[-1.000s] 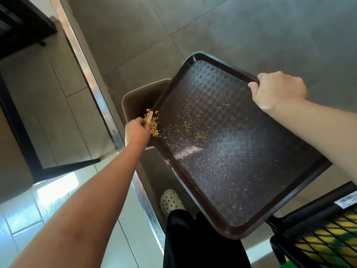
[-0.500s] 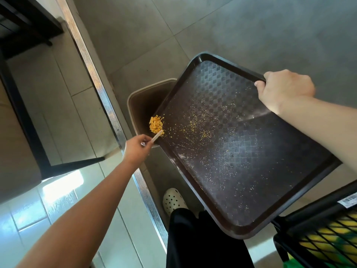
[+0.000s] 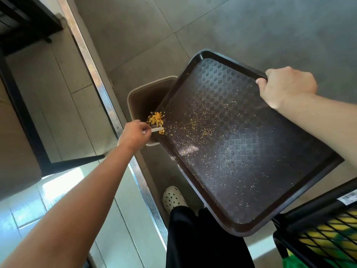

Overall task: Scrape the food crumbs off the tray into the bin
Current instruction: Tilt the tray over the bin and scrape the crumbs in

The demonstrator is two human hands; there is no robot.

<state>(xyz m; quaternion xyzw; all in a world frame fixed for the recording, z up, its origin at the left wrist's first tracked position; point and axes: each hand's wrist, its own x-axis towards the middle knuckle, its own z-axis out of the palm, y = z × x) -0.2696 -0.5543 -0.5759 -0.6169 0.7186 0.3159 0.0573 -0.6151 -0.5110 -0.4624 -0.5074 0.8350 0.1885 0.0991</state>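
A dark brown textured tray [image 3: 241, 151] is held tilted, its left edge over a beige bin [image 3: 139, 97] on the floor. My right hand [image 3: 286, 87] grips the tray's far rim. My left hand [image 3: 135, 133] pinches a small white scraper [image 3: 156, 129], whose tip touches the tray's left edge. A heap of yellow crumbs [image 3: 156, 118] sits at that edge, just beyond the scraper tip and over the bin's opening. Fine yellow specks are scattered across the tray's surface.
A metal floor strip [image 3: 108, 105] runs diagonally left of the bin. My white perforated shoe [image 3: 172, 198] and black trouser legs are below the tray. A black mesh basket [image 3: 324, 235] with yellow contents is at the bottom right. Dark furniture legs stand at the left.
My left hand drew back from the crumbs and turned the scraper tip toward the tray edge. The crumb heap has gathered at the edge over the bin. The tray barely shifted.
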